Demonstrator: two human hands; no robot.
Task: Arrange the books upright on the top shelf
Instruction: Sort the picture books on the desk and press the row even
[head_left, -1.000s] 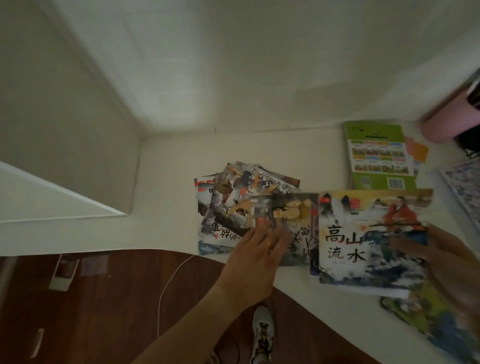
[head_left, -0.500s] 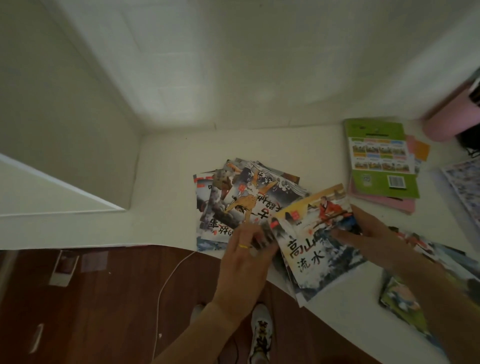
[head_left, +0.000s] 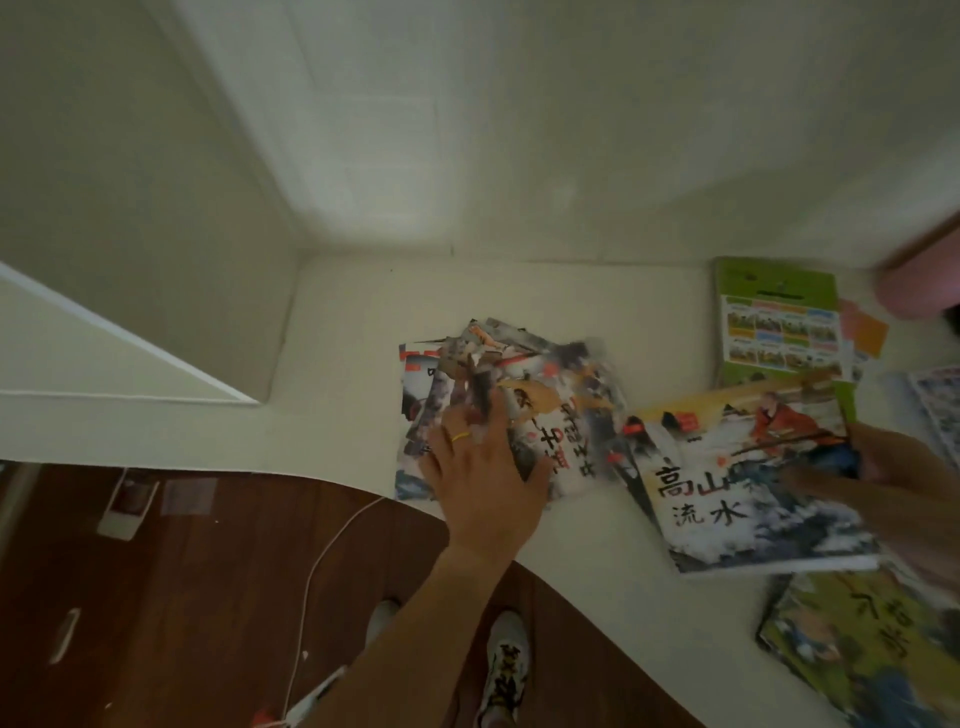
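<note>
A fanned pile of thin picture books (head_left: 561, 395) lies flat on the white shelf top (head_left: 353, 322). My left hand (head_left: 483, 467) rests on the pile's near left part with its fingers spread. To the right, my right hand (head_left: 893, 483) grips the right edge of a picture book with large black characters (head_left: 727, 467), thumb on its cover; the book lies tilted over the shelf. A green book (head_left: 779, 322) lies flat at the back right on pink and orange sheets. Another green-and-blue book (head_left: 862, 649) lies near the front right edge.
White walls close the shelf at the back and left, forming a corner (head_left: 301, 249). A pink object (head_left: 919, 286) stands at the far right. Below the curved shelf edge are a dark wooden floor (head_left: 156, 597), a white cable (head_left: 322, 561) and my shoes (head_left: 506, 670).
My right hand has drawn the character-titled book rightward, off the fanned pile. My left hand has slid up and left onto the pile, and the view has shifted a little.
</note>
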